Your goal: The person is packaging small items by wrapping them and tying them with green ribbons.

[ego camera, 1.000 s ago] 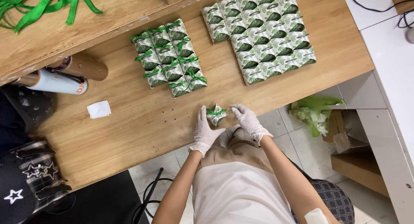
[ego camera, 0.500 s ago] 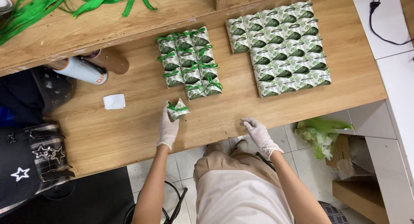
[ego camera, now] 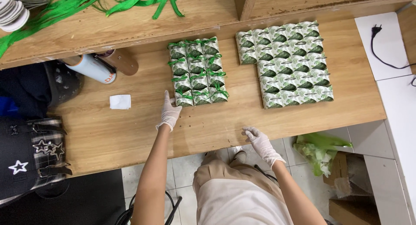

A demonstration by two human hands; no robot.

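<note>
Since half a second ago, our left hand (ego camera: 169, 113) has carried its small box up to the ribbon-tied boxes (ego camera: 197, 72) and let go; the grip is now open, fingers spread, fingertips touching the lower left corner of that block. Our right hand (ego camera: 261, 140) has stayed at the near edge of the surface (ego camera: 130, 134), open and holding nothing, fingers loosely curled. Beyond the tied block, to its right and apart from it, lies a larger block of untied boxes (ego camera: 288, 62). Left of our left hand sit a white paper scrap (ego camera: 120, 102) and two tubes (ego camera: 106, 65). Green ribbons (ego camera: 86, 6) trail across the raised shelf behind.
</note>
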